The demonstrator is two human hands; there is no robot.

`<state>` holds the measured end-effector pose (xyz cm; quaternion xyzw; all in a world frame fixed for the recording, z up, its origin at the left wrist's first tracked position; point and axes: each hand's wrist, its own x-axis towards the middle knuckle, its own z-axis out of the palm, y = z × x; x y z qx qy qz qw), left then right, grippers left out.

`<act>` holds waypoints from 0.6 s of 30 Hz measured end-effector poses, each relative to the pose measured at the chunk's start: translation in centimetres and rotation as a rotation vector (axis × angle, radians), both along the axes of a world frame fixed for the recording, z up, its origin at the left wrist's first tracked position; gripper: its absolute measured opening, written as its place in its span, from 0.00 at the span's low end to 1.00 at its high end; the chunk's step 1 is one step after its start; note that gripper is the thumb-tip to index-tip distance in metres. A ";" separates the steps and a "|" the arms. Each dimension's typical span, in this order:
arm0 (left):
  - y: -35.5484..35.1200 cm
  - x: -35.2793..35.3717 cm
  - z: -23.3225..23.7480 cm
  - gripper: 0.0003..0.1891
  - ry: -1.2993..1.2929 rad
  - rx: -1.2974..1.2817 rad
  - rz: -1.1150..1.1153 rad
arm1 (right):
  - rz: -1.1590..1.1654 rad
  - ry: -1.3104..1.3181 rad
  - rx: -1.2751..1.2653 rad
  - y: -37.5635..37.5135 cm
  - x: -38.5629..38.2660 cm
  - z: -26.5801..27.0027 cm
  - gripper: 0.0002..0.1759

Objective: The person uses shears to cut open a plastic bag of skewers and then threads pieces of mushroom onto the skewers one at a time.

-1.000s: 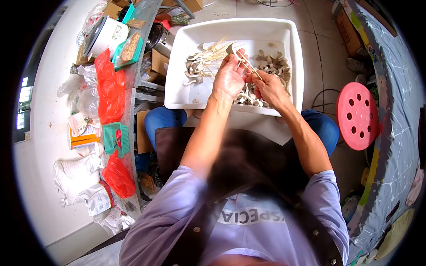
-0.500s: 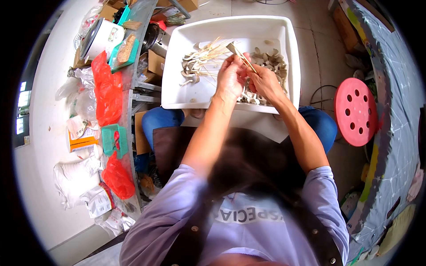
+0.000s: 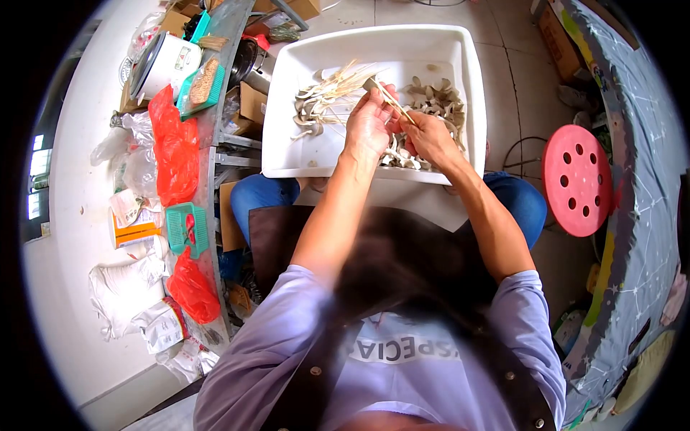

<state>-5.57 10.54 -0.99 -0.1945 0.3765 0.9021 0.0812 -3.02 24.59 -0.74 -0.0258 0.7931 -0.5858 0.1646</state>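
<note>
My left hand (image 3: 369, 128) is closed around the far end of a thin bamboo skewer (image 3: 394, 103), where a grey mushroom piece (image 3: 370, 83) shows at the fingertips. The near end of the skewer is gripped by my right hand (image 3: 430, 136), with thumb and fingers pinched on it. Both hands are over a white plastic tub (image 3: 309, 154). To the left in the tub lies a bunch of skewered mushrooms (image 3: 313, 104), their sticks pointing right. Loose mushroom pieces (image 3: 438, 100) are heaped at the right, partly hidden by my right hand.
Along the left, a shelf edge carries red plastic bags (image 3: 172, 151), a green basket (image 3: 185, 228) and a white bucket (image 3: 172, 65). A pink stool (image 3: 577, 179) with holes stands at the right, beside a grey patterned cloth (image 3: 632, 237).
Both hands have shifted slightly, and the skewer tilts a little differently between them. The mushroom piece at its far end is now more covered by my left fingers.
</note>
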 end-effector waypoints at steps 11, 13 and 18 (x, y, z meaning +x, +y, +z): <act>-5.6 -3.9 -3.7 0.17 -0.198 0.052 0.086 | -0.196 0.253 0.159 3.8 -2.7 -2.5 0.17; -9.1 -6.8 -4.3 0.25 -0.295 0.006 0.207 | -0.357 0.169 0.027 5.5 -2.7 0.9 0.20; -10.8 -9.3 -3.6 0.39 -0.202 -0.338 0.159 | -0.393 0.010 -0.326 6.2 -2.8 2.8 0.21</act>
